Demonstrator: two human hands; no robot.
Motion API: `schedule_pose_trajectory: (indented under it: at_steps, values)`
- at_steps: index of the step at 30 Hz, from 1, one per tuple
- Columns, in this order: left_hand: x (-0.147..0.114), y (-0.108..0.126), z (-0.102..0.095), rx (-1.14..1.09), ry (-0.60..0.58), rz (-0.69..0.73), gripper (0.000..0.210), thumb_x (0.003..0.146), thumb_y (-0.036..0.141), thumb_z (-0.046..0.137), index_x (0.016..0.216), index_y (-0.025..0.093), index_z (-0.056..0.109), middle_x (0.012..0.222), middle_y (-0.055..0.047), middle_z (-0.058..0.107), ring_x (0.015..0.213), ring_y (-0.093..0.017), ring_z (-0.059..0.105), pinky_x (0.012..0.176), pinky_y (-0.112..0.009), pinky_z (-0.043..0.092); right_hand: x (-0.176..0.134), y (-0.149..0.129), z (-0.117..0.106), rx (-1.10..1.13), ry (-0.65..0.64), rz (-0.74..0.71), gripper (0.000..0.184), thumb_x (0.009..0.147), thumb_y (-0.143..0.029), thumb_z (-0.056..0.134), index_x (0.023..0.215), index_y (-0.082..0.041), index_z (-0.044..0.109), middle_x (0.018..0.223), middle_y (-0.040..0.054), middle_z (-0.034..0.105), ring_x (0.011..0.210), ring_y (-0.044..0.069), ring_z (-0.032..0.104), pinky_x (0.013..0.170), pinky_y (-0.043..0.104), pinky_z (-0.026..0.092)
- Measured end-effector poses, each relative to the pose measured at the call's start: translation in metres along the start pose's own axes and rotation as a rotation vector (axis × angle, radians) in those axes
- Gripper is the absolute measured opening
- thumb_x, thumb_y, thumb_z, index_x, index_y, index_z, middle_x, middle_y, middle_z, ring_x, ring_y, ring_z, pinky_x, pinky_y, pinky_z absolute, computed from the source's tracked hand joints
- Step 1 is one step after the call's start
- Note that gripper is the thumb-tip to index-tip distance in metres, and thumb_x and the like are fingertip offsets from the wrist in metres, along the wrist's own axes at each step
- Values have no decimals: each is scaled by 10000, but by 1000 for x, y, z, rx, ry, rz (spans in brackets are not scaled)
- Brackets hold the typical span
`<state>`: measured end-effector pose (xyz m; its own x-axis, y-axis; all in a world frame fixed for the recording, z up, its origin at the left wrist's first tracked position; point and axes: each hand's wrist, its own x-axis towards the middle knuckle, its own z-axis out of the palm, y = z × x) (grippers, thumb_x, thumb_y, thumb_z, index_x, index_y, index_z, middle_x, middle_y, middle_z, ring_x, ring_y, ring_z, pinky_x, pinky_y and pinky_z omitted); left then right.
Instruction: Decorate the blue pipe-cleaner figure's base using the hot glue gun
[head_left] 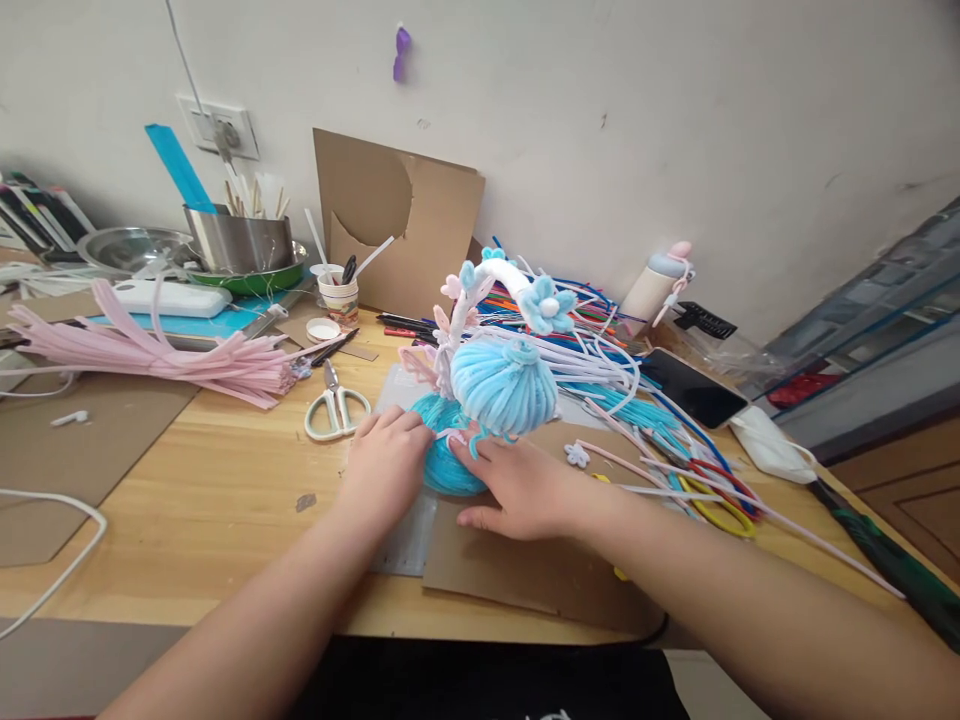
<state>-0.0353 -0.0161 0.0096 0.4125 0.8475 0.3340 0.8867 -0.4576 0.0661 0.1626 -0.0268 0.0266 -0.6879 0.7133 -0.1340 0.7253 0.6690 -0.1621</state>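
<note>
Blue fuzzy craft (pixel 480 380) b/w both hands. L hand (pixel 390 460) at its base's 9 o'clock, palm down, fingers curled, tips hidden; can't tell if grasping. Turquoise base (pixel 454 478) next, round shade (pixel 517 395) at its 1 o'clock. R hand (pixel 521 485) at base's 4 o'clock, flattish, fingers against it, thumb spread twd 8; grip unclear.

My left forearm (pixel 281 590) and right forearm (pixel 697 575) slant inward over the front edge of the desk (pixel 210 530). My left hand (pixel 388 458) is back-up, fingers bent; my right hand (pixel 525 488) points leftward, thumb spread.
</note>
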Motion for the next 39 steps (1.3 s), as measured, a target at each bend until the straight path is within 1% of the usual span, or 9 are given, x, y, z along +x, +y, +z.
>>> schedule_pose_trajectory:
  at_steps: [5, 9, 14, 20, 28, 30, 33, 35, 39]
  values:
    - [3, -10, 0, -45, -9, -13, 197, 884, 240, 512, 813, 244, 696, 843, -29, 671, 909, -247, 557, 760, -405, 362, -1, -3, 3, -17, 1, 22, 885, 827, -646, 432, 1464, -57, 259, 1406, 227, 414, 1255, 377, 417, 1031, 485, 314]
    - [7, -18, 5, -160, -45, 70, 161, 844, 179, 516, 842, 219, 672, 883, -30, 655, 914, -228, 553, 785, -376, 395, -1, -3, 3, -21, 17, 20, 871, 825, -625, 449, 1460, -58, 268, 1418, 223, 399, 1296, 377, 368, 1050, 491, 298]
    - [11, -23, 12, -312, -74, 145, 280, 844, 101, 441, 996, 200, 655, 957, -52, 628, 914, -194, 553, 808, -314, 436, -1, -4, 2, -36, -9, 24, 868, 826, -614, 454, 1457, -46, 271, 1392, 235, 430, 1288, 369, 388, 1041, 479, 307]
    - [9, -15, 10, -185, -105, 189, 404, 868, 119, 433, 1179, 294, 622, 941, -53, 617, 891, -210, 536, 786, -335, 425, -1, -7, 2, -59, 15, 14, 872, 813, -590, 489, 1437, -12, 298, 1396, 253, 418, 1291, 354, 392, 1051, 460, 300]
    - [7, -5, 6, -100, -110, 145, 363, 848, 109, 428, 1081, 247, 669, 923, -66, 640, 925, -219, 558, 783, -344, 411, 0, -5, 2, -48, 26, 13, 934, 782, -616, 529, 1443, -4, 280, 1419, 270, 379, 1304, 384, 370, 1080, 492, 257]
    - [7, -6, 7, -125, -91, 109, 360, 842, 121, 430, 1058, 260, 682, 981, -62, 643, 974, -219, 556, 831, -362, 415, -6, -9, 3, -11, 15, 39, 900, 817, -597, 502, 1457, -15, 254, 1468, 263, 308, 1350, 381, 303, 1105, 497, 222]
    - [7, -13, 10, -195, -62, 20, 342, 837, 181, 457, 1035, 319, 698, 1177, -41, 601, 1119, -247, 523, 940, -434, 395, -24, -26, 7, 76, 19, 111, 872, 843, -524, 509, 1481, -30, 178, 1542, 226, 107, 1426, 355, 92, 1151, 510, 121]
    - [7, -20, 12, -271, -92, -31, 320, 836, 240, 478, 1045, 334, 701, 1313, -34, 524, 1198, -272, 492, 994, -469, 377, -39, -40, 12, 193, -20, 222, 896, 827, -521, 529, 1495, -67, 141, 1553, 188, 0, 1426, 362, -12, 1151, 540, 113]
    - [8, -29, 13, -446, -221, -43, 340, 856, 301, 458, 1110, 293, 683, 1415, -58, 424, 1207, -254, 516, 1011, -390, 413, -59, -56, 16, 484, -86, 443, 854, 855, -537, 459, 1510, -153, 66, 1558, 109, -75, 1422, 334, -43, 1147, 546, 161]
